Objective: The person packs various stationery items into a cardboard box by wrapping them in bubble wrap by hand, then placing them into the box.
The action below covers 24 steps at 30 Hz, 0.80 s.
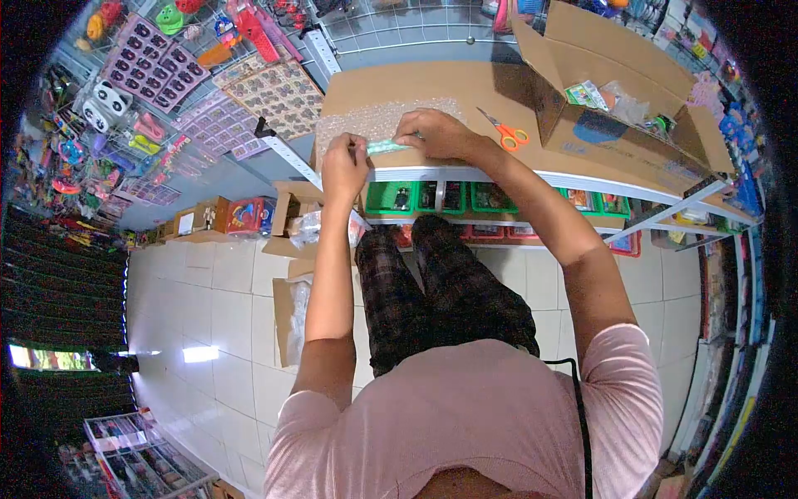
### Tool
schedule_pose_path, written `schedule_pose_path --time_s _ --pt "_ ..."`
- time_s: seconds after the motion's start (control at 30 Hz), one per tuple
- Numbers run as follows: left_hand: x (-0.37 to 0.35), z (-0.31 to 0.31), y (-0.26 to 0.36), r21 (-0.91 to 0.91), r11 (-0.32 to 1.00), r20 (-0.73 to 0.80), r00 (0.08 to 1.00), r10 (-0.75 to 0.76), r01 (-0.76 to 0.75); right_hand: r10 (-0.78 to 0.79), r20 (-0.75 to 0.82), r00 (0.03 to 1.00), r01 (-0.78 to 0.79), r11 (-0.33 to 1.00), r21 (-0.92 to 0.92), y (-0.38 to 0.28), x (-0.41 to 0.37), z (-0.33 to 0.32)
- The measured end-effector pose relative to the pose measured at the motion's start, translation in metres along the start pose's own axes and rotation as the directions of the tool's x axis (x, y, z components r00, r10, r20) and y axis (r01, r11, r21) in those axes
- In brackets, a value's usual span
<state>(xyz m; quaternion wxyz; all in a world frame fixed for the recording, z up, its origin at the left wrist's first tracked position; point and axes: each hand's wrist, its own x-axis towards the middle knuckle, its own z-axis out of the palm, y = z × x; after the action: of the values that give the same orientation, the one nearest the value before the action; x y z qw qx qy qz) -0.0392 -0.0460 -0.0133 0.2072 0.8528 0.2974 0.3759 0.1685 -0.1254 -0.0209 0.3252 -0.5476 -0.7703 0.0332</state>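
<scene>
A narrow pale green and white strip [384, 147], its exact kind too small to make out, stretches between my two hands above the front edge of the table. My left hand [345, 158] pinches its left end, and my right hand [432, 133] grips the right end with bent fingers. Behind and beneath the hands, a sheet of clear bubble wrap [357, 121] lies on the cardboard-covered tabletop [416, 81]. Scissors with orange handles [509, 135] rest to the right of my right hand, their blades pointing away to the back left.
An open cardboard box [615, 137] with packaged items stands at the table's right. Green trays [386, 198] fill the shelf below the tabletop. Small goods hang on a wire rack [391, 29] and the left wall. Cartons [287, 208] sit on the tiled floor [233, 291].
</scene>
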Motion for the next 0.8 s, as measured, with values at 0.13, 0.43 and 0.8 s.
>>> schedule_pose_path --time_s 0.13,0.43,0.8 --pt "0.008 0.004 0.002 0.054 0.988 0.058 0.988 0.14 -0.144 0.062 0.028 0.998 -0.065 0.991 0.116 0.009 0.007 0.003" --pt "0.029 0.009 -0.007 0.102 0.984 0.247 0.955 -0.164 0.143 0.12 -0.263 0.957 -0.174 0.966 -0.193 -0.02 0.005 -0.018" --pt "0.017 0.001 -0.015 -0.001 0.97 0.207 0.949 0.238 -0.243 0.387 -0.001 0.922 -0.386 0.92 -0.07 -0.013 0.009 -0.022"
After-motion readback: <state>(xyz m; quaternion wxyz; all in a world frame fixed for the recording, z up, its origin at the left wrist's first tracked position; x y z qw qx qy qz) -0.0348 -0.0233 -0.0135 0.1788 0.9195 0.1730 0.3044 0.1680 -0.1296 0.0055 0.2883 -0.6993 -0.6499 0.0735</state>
